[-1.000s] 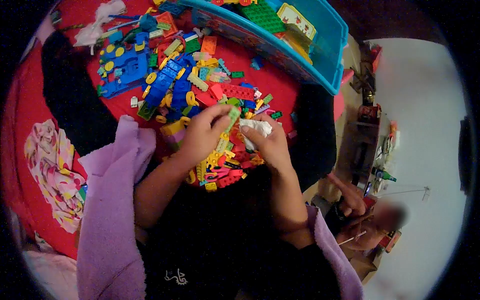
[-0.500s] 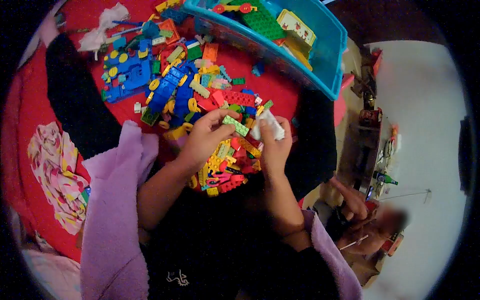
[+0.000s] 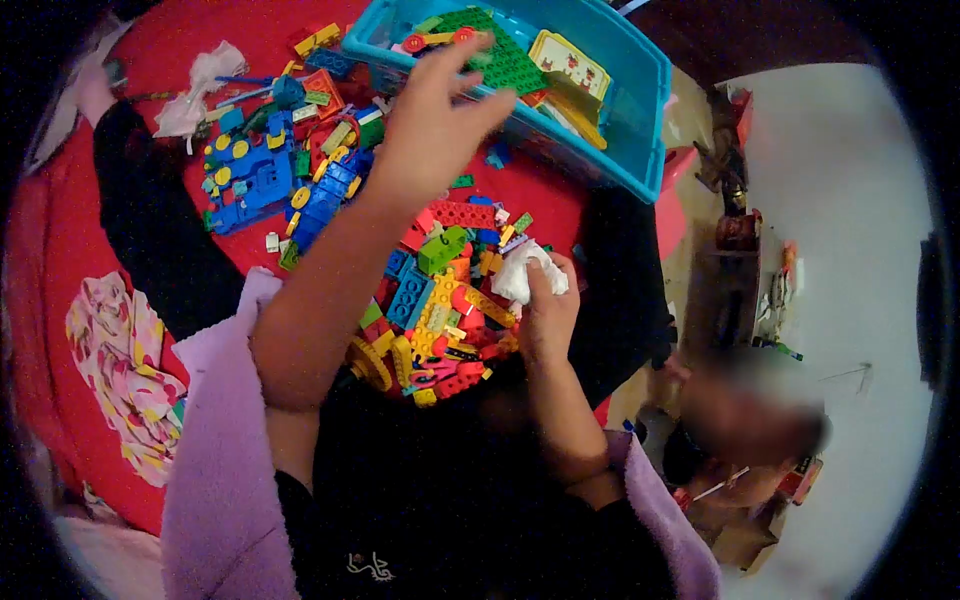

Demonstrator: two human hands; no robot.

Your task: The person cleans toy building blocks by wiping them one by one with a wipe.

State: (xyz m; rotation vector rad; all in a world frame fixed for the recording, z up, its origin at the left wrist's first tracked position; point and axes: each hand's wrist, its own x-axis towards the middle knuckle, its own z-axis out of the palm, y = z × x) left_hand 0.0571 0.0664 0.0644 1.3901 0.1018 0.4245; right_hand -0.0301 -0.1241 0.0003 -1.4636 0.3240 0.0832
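Observation:
My left hand point(image 3: 440, 125) reaches over the near wall of a blue plastic bin point(image 3: 630, 170), its fingers spread and no brick visible in them. Inside the bin, near my fingertips, are a green building plate point(image 3: 505, 60) and a yellow bar with red wheels point(image 3: 440, 40). A crumpled white cloth or tissue point(image 3: 518, 275) is gripped in my right hand point(image 3: 552, 305), above the edge of the brick pile. Close to that hand lie a bright green brick point(image 3: 442, 250), a blue brick point(image 3: 410, 297) and a red brick point(image 3: 463, 214).
Blue toy vehicle bases point(image 3: 250, 180) with yellow parts lie left of the pile on a red cloth point(image 3: 60, 370). A white crumpled fabric point(image 3: 205, 85) is farther back, and a patterned cloth point(image 3: 120, 370) is at left. Another person point(image 3: 740, 430) sits on the right.
My left hand has moved up and forward from the pile to the bin, and its fingers have opened. The light green brick is no longer in it. My right hand still holds the white cloth.

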